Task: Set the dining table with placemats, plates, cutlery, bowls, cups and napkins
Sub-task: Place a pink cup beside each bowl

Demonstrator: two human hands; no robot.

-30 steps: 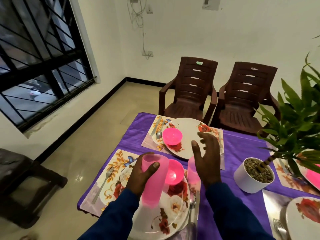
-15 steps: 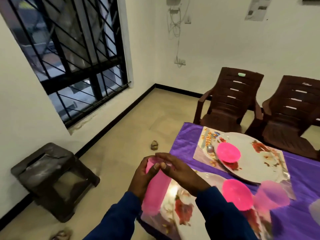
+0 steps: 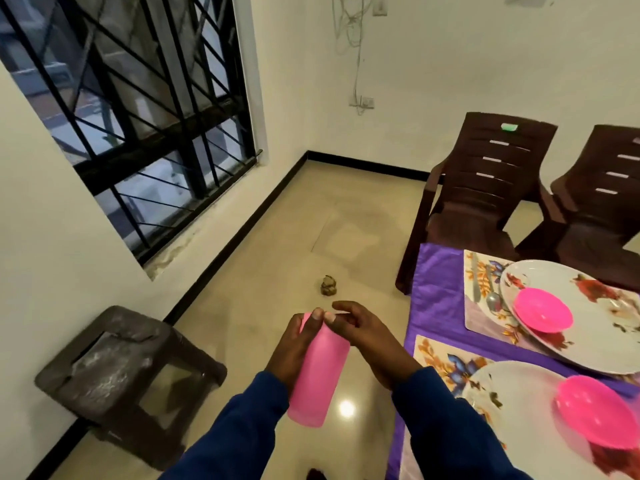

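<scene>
Beside the bench (image 3: 436,289), over the floor, the left hand (image 3: 294,348) now holds the pink cup (image 3: 317,375); the right hand (image 3: 367,337), which hovered above the plates before, pinches its rim. The cup has left the bench, so it is not yet placed.

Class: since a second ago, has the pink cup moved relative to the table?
Yes. The pink cup, then above the near plate, is now left of the table, over floor.
</scene>
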